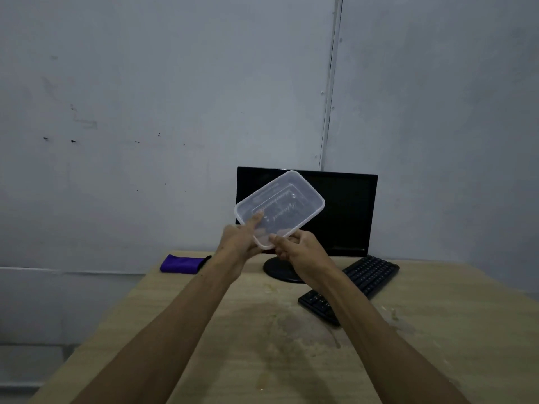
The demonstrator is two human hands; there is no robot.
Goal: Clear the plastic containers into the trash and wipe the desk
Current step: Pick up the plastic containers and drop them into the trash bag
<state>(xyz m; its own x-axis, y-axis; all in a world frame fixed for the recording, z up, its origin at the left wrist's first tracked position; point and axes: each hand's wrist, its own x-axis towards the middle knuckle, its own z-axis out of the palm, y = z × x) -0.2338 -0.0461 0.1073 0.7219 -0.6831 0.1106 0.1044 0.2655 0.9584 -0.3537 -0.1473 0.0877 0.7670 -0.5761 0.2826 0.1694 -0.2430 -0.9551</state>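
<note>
Extending forward from the bottom edge, both bare forearms converge above the wooden desk [186, 330] and raise a clear rectangular plastic container [284, 207] in front of the black monitor [347, 211]. The container is held clear of the desk surface, tilted, with its long axis running from 7 o'clock to 1 o'clock and its open side facing the camera. The left hand [237, 242] grips the corner at 7 o'clock: the thumb lies inside the container, and the remaining fingers curl behind it. The right hand [300, 246] pinches the lower rim at 5 o'clock of the container, fingers curled. A folded purple cloth [182, 263] lies at the 10 o'clock corner of the desk. A black keyboard [358, 282] sits angled at 2 o'clock, beside the monitor's round base [278, 271]. Stains and smears [291, 339] mark the desk centre between the forearms.
</note>
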